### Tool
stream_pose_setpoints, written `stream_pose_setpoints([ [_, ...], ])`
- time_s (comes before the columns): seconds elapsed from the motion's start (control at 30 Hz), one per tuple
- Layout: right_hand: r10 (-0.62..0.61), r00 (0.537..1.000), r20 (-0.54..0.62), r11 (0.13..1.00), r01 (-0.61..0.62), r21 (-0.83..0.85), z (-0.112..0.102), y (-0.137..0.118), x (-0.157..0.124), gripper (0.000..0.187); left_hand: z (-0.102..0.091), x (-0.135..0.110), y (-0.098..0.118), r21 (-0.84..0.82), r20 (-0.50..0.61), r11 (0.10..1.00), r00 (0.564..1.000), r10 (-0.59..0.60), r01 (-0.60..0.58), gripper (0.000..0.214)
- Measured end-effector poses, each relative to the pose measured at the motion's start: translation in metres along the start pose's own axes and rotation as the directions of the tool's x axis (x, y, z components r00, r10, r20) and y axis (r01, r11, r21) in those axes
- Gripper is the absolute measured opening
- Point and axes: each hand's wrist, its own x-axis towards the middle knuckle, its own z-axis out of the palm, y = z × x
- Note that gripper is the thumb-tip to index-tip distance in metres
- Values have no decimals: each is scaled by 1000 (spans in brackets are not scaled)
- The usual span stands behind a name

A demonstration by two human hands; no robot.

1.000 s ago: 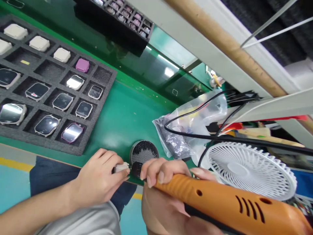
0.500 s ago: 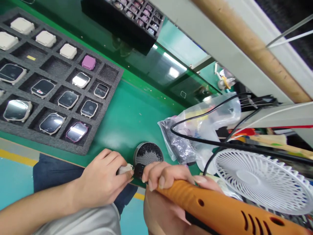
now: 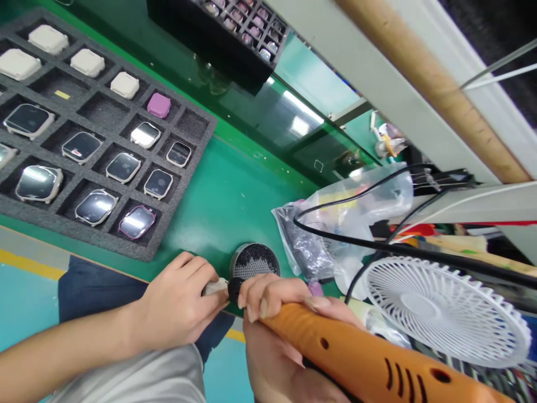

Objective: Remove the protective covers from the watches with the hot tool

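White plastic, the small watch case (image 3: 213,287) sat pinched between the thumb and fingers of the left hand (image 3: 178,305), at the near edge of the desk (image 3: 226,190). It looked light, stiff and easily scratched, so best gripped by its side edges. The right hand (image 3: 272,313) had its fingers wrapped round an orange electric screwdriver (image 3: 361,358), its black tip touching the case. Just beyond stood a round tin of screws (image 3: 254,260). Far left lay a grey foam tray (image 3: 189,122) of watches, and to the right a white fan (image 3: 440,308).
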Motion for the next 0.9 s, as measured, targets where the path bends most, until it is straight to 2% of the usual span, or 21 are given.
stream_pose_setpoints([
  [0.17, 96, 995, -5, 994, -96, 54, -9, -2, 5, 52, 0, -5, -1, 12, 16, 1000, 1000, 12, -12, 15],
  [0.4, -55, 995, -84, 998, 54, -11, -43, -10, 11, 50, -7, -6, -5, 34, 180, 997, 982, 64, -71, 55],
  [0.47, -39, 994, -99, 999, 40, 5, -45, -7, 11, 49, -8, -4, -4, 36, 183, 997, 982, 56, -63, 53],
  [0.67, -43, 992, -119, 999, 46, 22, -39, 1, 11, 48, -2, -3, -2, 89, 41, 995, 999, 29, -33, 41],
  [0.8, -44, 994, -104, 999, 47, 19, -40, 2, 12, 48, 0, -5, -1, 67, 41, 998, 999, 12, -15, 42],
  [0.9, -43, 994, -103, 999, 45, 19, -42, 3, 11, 48, -1, -5, 0, 43, 59, 999, 998, -15, 12, 30],
])
